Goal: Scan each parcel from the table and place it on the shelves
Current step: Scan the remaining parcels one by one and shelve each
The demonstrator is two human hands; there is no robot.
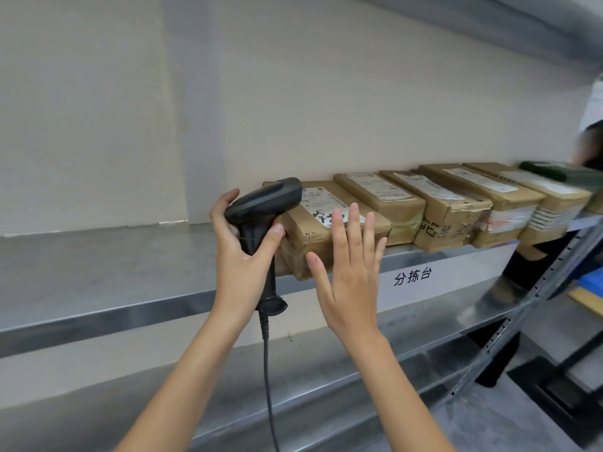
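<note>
Shelf [98,272]: a steel shelf, bare on the left; its front lip carries a printed label [412,277]. The free run of metal to the left leaves room for more parcels.

Row of parcels [456,203]: brown cardboard boxes lying flat, side by side and touching, shipping labels up, likely so the labels stay readable. The far right end is blurred.

Leftmost parcel [313,236]: the near end of the row, its front corner overhanging the shelf lip slightly; it probably needs a push inward to sit square.

Right hand [350,272]: flat and spread, fingers [354,223] extended and apart, gripping nothing. The fingertips lie over the parcel's front face, seemingly pressing it back; actual contact is hard to confirm.

Left hand [241,252]: wrapped around the scanner's handle, thumb across the front, fingers curled behind, kept beside the parcel's left end.

Barcode scanner [264,203]: black, pistol-shaped, head pointing right over the parcel's label; its cable [269,386] hangs straight down.
</note>
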